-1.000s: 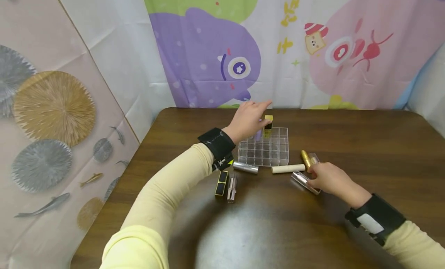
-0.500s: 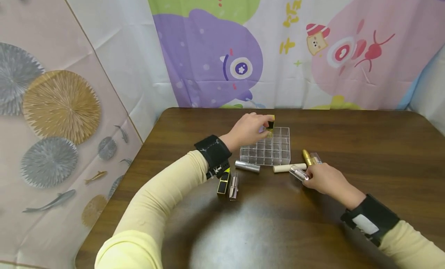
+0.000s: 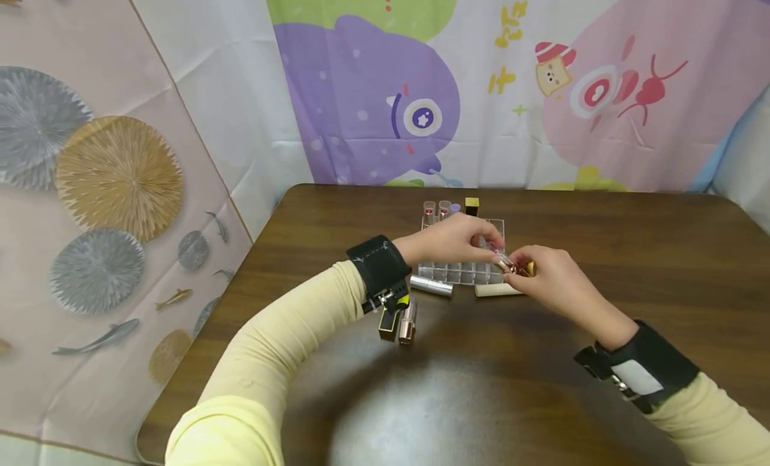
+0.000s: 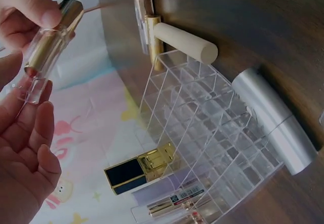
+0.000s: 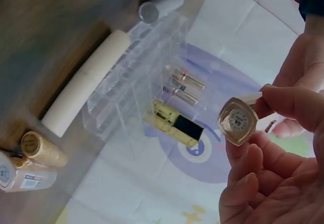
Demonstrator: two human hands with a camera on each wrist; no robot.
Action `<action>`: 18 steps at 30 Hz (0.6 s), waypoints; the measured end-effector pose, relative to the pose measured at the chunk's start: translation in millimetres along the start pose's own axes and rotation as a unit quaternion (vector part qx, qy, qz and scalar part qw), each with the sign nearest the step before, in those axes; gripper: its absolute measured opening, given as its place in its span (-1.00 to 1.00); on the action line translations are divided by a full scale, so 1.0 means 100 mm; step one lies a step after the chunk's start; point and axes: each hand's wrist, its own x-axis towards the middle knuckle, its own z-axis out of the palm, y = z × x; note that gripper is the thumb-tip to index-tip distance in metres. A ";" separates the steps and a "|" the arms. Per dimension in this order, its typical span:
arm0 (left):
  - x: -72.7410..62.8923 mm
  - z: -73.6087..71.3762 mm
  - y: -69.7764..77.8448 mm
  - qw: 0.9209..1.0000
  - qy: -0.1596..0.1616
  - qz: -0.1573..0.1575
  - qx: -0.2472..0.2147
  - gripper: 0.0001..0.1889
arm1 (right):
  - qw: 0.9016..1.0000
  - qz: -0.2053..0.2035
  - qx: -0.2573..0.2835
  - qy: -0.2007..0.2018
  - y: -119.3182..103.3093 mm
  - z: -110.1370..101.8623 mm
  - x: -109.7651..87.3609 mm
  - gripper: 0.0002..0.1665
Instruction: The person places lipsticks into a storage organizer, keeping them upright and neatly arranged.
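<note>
My right hand [image 3: 556,275] pinches the gold base of a clear-capped lipstick [image 4: 48,54], above the right side of a clear compartment organizer [image 3: 460,272]. At its clear end are the thumb and fingers of my left hand [image 3: 454,239], which pinch it too. A square base with a round label faces the right wrist camera. Upright in the organizer's back row stand a black-and-gold lipstick [image 3: 472,206], a purple tube [image 3: 455,208] and two clear-capped lipsticks [image 5: 187,87]. My left hand partly hides the organizer in the head view.
In front of the organizer lie a silver tube [image 3: 431,285] and a cream tube [image 3: 498,290]. A black box-shaped lipstick [image 3: 389,324] and a rose-gold lipstick [image 3: 407,323] lie nearer. A gold tube [image 5: 43,150] and another clear-and-gold lipstick [image 5: 30,178] lie at the right.
My left hand has left the black-and-gold lipstick in the back row and moved right and nearer. My right hand has lifted the clear-capped lipstick from the table to meet it.
</note>
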 end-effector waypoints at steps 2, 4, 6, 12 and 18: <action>0.00 0.00 0.01 1.000 0.000 -0.006 0.003 -0.69 | 1.000 0.001 0.004 0.006 -0.02 -0.01 0.00 -0.84; 0.01 0.00 0.00 1.000 0.004 -0.012 -0.001 -0.69 | 1.000 0.000 0.006 0.013 -0.03 -0.02 0.01 -0.84; 0.01 -0.01 0.01 1.000 0.008 -0.016 -0.011 -0.69 | 1.000 0.001 0.009 0.017 -0.04 -0.04 0.00 -0.81; 0.06 -0.14 0.06 1.000 0.024 -0.015 0.010 -0.63 | 0.999 0.030 0.007 0.015 0.02 -0.08 -0.04 -0.59; 0.20 -0.31 0.05 0.993 0.088 -0.055 0.064 -0.58 | 0.999 0.041 0.003 0.003 0.14 -0.05 -0.09 -0.50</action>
